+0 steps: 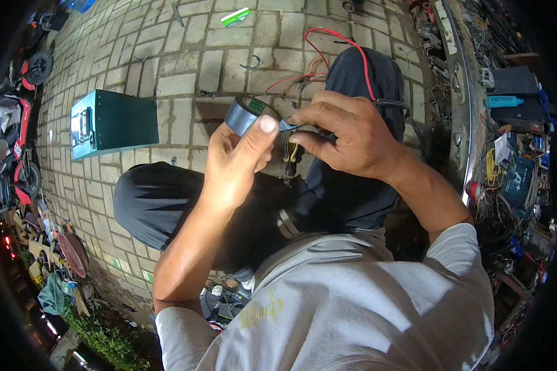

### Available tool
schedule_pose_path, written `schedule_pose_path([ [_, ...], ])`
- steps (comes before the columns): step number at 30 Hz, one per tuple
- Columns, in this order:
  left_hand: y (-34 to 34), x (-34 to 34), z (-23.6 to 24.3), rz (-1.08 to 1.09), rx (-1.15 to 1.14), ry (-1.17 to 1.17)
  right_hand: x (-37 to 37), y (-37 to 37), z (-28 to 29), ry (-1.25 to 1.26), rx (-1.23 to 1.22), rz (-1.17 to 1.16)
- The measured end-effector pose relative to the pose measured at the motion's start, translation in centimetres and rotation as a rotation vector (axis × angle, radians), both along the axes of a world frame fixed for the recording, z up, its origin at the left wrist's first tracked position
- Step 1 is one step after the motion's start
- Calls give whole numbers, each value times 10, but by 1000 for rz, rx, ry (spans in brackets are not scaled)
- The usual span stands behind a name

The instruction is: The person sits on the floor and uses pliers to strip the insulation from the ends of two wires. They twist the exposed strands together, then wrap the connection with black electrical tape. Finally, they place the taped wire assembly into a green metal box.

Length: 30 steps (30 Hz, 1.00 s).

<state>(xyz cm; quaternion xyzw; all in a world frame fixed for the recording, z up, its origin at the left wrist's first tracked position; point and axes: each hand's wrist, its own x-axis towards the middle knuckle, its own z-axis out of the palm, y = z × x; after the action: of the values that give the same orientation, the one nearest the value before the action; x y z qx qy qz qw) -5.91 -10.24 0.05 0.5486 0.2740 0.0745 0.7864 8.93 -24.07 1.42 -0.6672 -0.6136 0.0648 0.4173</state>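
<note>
Left hand grips a roll of grey tape, thumb pressed on its side; right hand pinches the tape's loose end just right of it — above the knees. Farther left, a green box lies on the paving — red wires beyond.

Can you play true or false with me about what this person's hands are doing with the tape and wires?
1. The left hand holds a roll of grey tape. True.
2. The right hand pinches the loose end of the tape. True.
3. A green box sits on the person's lap. False: it lies on the brick paving, to the person's left.
4. The wire over the knee is blue. False: it is red.
5. The person wears a grey shirt. True.
</note>
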Motion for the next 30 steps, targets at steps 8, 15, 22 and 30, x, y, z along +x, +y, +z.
schedule_pose_path([
  [8,2,17,1,82,-100,121,4,13,-3,-247,234,127],
  [15,6,14,-3,0,191,49,3,12,1,282,-37,86],
  [22,1,2,1,-4,71,-215,3,14,1,227,-63,19],
  [30,-3,0,-10,-34,1102,-355,1,16,-2,278,-71,-111],
])
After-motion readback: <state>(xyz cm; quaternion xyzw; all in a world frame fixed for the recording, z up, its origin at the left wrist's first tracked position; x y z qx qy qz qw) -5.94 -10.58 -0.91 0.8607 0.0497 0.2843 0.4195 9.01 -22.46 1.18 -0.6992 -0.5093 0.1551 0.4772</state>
